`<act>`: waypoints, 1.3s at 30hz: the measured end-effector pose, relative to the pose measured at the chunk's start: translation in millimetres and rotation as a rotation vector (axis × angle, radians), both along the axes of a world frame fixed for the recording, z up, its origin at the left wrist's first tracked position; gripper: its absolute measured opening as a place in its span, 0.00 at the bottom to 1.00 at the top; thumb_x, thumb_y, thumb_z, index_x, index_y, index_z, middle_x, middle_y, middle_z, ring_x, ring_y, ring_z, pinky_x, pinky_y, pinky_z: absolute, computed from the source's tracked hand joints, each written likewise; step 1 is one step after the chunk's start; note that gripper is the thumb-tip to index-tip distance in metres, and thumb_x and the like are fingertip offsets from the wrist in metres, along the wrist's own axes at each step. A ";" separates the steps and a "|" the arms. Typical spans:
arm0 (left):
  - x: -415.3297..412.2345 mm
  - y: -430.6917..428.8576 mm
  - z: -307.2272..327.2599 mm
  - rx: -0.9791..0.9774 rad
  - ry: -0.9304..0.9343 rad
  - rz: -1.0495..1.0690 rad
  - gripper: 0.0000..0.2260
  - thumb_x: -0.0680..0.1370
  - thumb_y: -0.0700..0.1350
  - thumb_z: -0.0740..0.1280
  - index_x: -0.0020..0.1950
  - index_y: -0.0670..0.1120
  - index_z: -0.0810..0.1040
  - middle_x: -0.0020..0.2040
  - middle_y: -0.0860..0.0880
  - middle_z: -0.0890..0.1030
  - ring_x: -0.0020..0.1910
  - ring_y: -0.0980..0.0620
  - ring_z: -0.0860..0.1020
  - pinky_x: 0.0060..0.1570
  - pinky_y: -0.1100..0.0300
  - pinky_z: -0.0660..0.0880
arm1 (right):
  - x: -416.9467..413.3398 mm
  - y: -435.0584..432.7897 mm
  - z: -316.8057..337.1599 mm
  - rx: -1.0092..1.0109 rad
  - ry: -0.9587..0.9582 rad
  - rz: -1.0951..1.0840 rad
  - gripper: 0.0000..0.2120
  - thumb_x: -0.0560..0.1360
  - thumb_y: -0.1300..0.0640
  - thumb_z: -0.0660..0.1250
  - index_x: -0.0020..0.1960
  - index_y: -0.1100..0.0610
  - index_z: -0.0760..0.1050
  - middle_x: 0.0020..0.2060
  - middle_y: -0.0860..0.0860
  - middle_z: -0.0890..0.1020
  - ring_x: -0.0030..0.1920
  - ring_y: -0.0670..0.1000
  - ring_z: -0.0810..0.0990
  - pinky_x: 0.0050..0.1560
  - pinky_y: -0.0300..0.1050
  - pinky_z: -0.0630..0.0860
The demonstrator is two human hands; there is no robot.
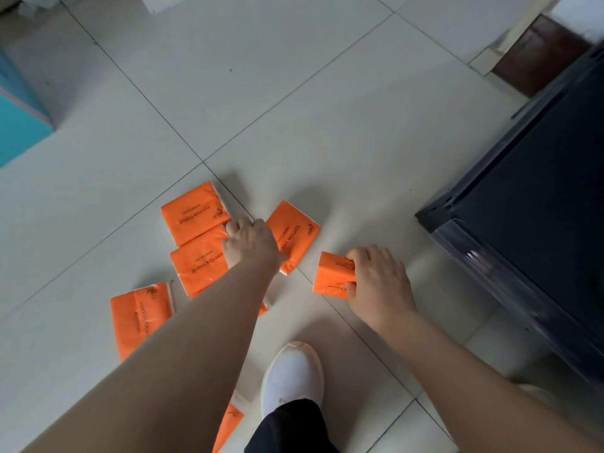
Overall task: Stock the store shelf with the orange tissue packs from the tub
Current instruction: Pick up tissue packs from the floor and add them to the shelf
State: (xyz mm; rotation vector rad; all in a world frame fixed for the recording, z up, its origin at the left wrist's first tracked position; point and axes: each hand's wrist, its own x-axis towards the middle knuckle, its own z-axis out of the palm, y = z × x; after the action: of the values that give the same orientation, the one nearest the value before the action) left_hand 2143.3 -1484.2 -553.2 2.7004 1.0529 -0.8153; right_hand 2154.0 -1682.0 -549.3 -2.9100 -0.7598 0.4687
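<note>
I count seven orange tissue packs for sure, all on the pale tiled floor and none in the dark container, which sits blurred at 3 o'clock. Wherever a face shows, the black print reads "COTTON TISSUE"; a smaller line and a logo beside it are too small for me to read. The far pack lies flat at 7 o'clock, and the second pack touches its near edge. My left hand sits on the corner where those two meet, fingers curled down, but I cannot tell whether it has a grip. Just at 3 o'clock of that hand lies the angled pack, partly under the wrist. My right hand pinches the held pack between fingers above and thumb below, with "TISSUE" showing on two of its faces. At 8 o'clock an overlapping pair runs under my left forearm, and an orange sliver peeks out beside that arm. One near pack lies at 6 o'clock beside one white shoe. One teal box stands at 9 o'clock.
</note>
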 end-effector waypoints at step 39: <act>-1.4 -131.1 443.9 -0.301 -0.964 -0.260 0.13 0.75 0.51 0.65 0.56 0.46 0.74 0.50 0.46 0.80 0.52 0.43 0.78 0.49 0.54 0.74 | 17.3 -134.6 459.8 0.350 -0.483 -0.412 0.16 0.73 0.62 0.63 0.60 0.60 0.70 0.56 0.58 0.73 0.58 0.60 0.73 0.56 0.51 0.71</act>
State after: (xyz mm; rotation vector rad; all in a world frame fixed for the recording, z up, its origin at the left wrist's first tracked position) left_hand 2141.9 -1615.2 -109.3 2.4651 0.3233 0.3160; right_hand 2171.4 -1816.6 -89.6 -2.7421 -0.2216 -0.3791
